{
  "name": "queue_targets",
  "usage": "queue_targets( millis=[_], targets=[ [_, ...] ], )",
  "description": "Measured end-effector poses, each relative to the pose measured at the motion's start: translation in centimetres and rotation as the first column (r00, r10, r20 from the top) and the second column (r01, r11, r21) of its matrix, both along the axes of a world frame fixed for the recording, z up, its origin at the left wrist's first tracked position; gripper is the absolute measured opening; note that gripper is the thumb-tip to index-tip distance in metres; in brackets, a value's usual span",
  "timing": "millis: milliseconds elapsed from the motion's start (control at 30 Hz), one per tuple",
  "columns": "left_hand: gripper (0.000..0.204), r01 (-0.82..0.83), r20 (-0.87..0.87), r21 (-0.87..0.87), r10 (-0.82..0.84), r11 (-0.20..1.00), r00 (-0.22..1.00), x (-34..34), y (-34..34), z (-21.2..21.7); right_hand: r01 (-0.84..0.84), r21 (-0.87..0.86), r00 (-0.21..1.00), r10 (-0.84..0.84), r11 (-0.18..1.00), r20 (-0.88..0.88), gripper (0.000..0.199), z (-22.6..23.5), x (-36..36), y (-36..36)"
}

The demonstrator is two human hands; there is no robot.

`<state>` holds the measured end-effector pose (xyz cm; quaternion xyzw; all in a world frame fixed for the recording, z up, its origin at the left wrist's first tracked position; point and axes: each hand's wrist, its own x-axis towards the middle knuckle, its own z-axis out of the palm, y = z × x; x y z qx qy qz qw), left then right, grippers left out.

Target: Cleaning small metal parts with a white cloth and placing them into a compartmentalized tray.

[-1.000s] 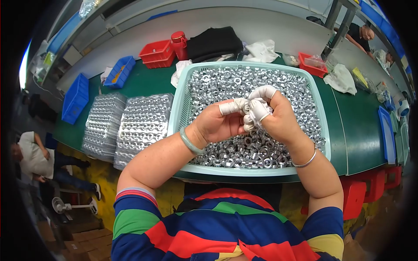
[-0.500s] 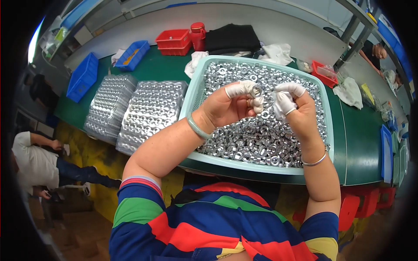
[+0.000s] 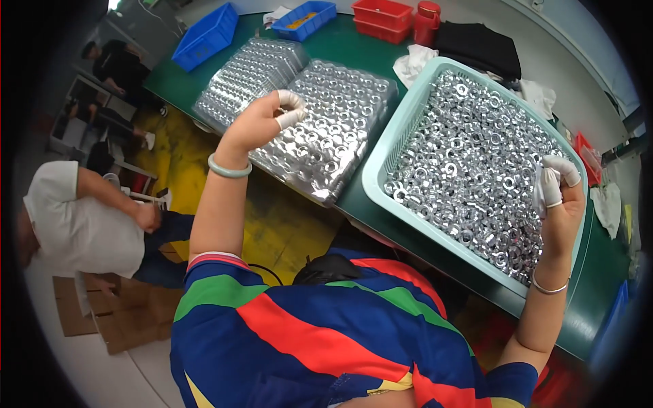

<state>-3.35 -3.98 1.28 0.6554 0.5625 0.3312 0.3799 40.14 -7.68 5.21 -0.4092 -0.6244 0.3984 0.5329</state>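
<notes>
My left hand (image 3: 262, 121), with white covers on thumb and forefinger, is over the clear plastic trays of metal nuts. Its fingers curl together in a pinch; whatever lies between them I cannot make out. Under and beyond it, the nearer tray stack (image 3: 333, 129) holds rows of shiny nuts, with a second tray stack (image 3: 255, 71) to its left. My right hand (image 3: 564, 204), also with covered fingertips, grips a white cloth (image 3: 539, 192) above the right side of a pale green basket (image 3: 375, 178). Loose metal nuts (image 3: 476, 163) fill that basket.
Along the back of the green table (image 3: 371, 211) stand a blue bin (image 3: 205, 37), a shallower blue bin (image 3: 304, 20), red bins (image 3: 382, 17), a red flask (image 3: 426, 24) and folded black fabric (image 3: 476, 51). A person (image 3: 95, 211) in a white shirt is at the left.
My left hand has swung left from above the basket to the trays, out of which my right hand stays over the basket with the cloth. The view has turned left.
</notes>
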Motion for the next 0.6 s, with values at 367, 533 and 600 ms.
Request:
queue_targets(
  millis=[367, 533, 600],
  targets=[
    [0.010, 0.219, -0.644, 0.329, 0.048, 0.919, 0.763, -2.6, -3.2, -3.3, 0.113, -0.060, 0.993, -0.114, 0.992, -0.008, 0.015, -1.0, -0.4, -0.1],
    [0.014, 0.214, -0.698, 0.327, 0.083, 0.920, 0.711, -2.0, -2.9, -2.8, 0.123, -0.056, 0.992, -0.122, 0.991, 0.024, 0.015, -1.0, -0.3, 0.3],
    [0.015, 0.223, -0.718, 0.322, 0.083, 0.920, 0.691, -1.9, -2.8, -2.8, 0.133, -0.060, 0.991, -0.132, 0.989, 0.026, 0.015, -0.7, -0.4, 0.3]
  ],
)
